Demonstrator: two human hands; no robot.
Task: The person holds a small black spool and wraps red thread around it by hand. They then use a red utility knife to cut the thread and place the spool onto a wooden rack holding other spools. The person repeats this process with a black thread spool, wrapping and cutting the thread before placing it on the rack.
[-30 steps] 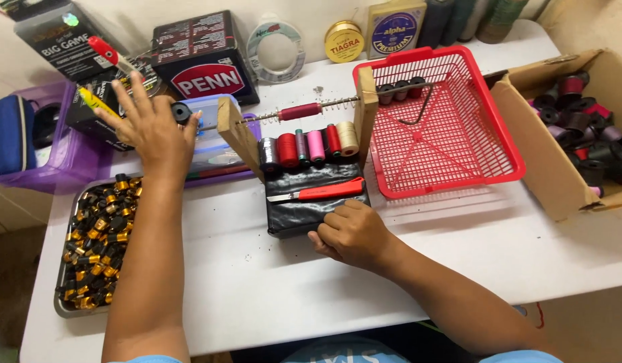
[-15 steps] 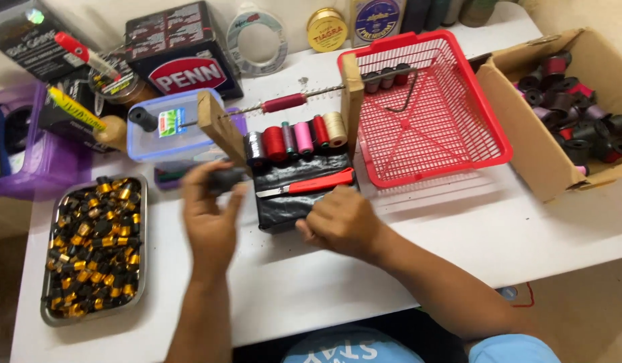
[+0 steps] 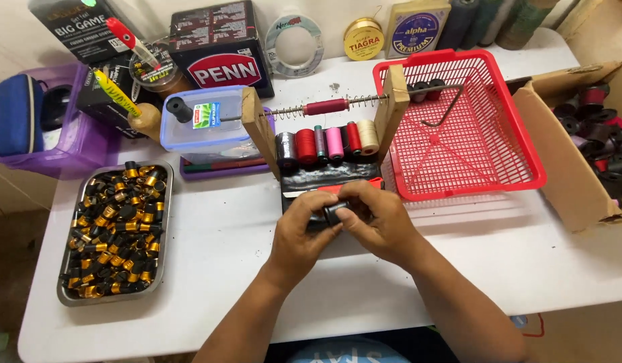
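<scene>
Both hands meet at the table's middle: the left hand [image 3: 304, 225] and right hand [image 3: 378, 222] together grip a small black cylinder [image 3: 336, 212], held just above the black pad [image 3: 324, 180] in front of the wooden thread rack [image 3: 260, 131]

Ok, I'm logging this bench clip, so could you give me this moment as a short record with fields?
Setting: white table, seen from above
Left hand: closed on a small black cylinder
Right hand: closed on the same cylinder from the other side
Behind the hands: wooden rack with a row of thread spools
Left of the hands: metal tray of black and gold pieces
Right of the hands: red basket, then a cardboard box of dark spools
</scene>
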